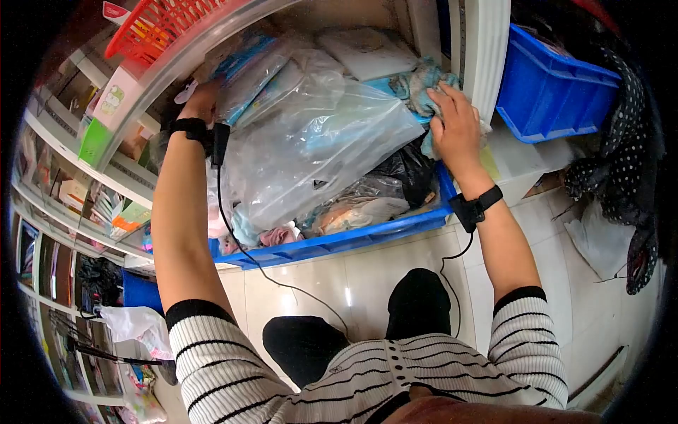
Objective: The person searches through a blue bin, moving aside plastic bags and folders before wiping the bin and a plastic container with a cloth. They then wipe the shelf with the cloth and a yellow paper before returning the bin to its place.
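Note:
My right hand [455, 131] is at the right end of a blue bin [332, 242], its fingers bent over a crumpled grey-green cloth [418, 86]. At the bin's far left, my left hand [203, 101] is beside flat plastic-wrapped packages [253, 74] with blue edges; its fingers are mostly hidden. Between my hands a large clear plastic bag [318, 138] spreads across the contents. Under its near edge lie a black plastic bag [413, 169], a pink cloth piece [277, 237] and other wrapped soft items. Each wrist wears a black strap with a cable.
The bin sits within a white shelf frame. A red basket [159, 28] stands on glass at upper left, above shelves of boxed goods. Another blue bin [554, 88] is at right, beside a black polka-dot cloth [628, 177]. My knees are just before the bin on the tiled floor [332, 283].

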A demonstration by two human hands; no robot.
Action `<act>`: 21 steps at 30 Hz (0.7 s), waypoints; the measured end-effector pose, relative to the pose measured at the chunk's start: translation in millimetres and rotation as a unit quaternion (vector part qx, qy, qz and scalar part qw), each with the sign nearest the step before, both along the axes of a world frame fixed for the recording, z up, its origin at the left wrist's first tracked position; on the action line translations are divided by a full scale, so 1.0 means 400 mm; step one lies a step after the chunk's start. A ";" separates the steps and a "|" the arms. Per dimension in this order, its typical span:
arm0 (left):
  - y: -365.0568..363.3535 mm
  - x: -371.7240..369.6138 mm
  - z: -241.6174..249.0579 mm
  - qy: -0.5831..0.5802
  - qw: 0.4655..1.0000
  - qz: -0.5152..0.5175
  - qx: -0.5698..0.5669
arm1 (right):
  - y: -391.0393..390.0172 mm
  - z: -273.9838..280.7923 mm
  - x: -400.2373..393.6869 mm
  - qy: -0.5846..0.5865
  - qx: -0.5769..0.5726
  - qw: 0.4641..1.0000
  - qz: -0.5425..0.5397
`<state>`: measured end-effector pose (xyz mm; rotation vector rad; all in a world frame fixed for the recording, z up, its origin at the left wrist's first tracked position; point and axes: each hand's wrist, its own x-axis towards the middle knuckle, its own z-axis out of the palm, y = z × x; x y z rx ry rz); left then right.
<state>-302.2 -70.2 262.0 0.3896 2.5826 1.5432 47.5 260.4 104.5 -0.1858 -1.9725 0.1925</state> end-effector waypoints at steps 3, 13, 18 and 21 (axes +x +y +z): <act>-0.011 -0.088 -0.026 0.115 0.989 0.021 -0.092 | 0.002 0.000 0.000 0.005 0.005 1.000 0.004; 0.215 0.367 0.004 0.682 0.675 0.119 -0.254 | -0.011 0.031 0.008 0.020 -0.017 1.000 -0.001; 0.394 0.611 -0.062 0.613 0.694 -0.354 -0.133 | -0.022 0.045 0.061 -0.010 -0.020 0.996 0.086; 0.407 0.662 -0.138 0.630 0.651 -0.360 -0.222 | -0.029 0.025 0.116 0.007 -0.025 0.992 0.124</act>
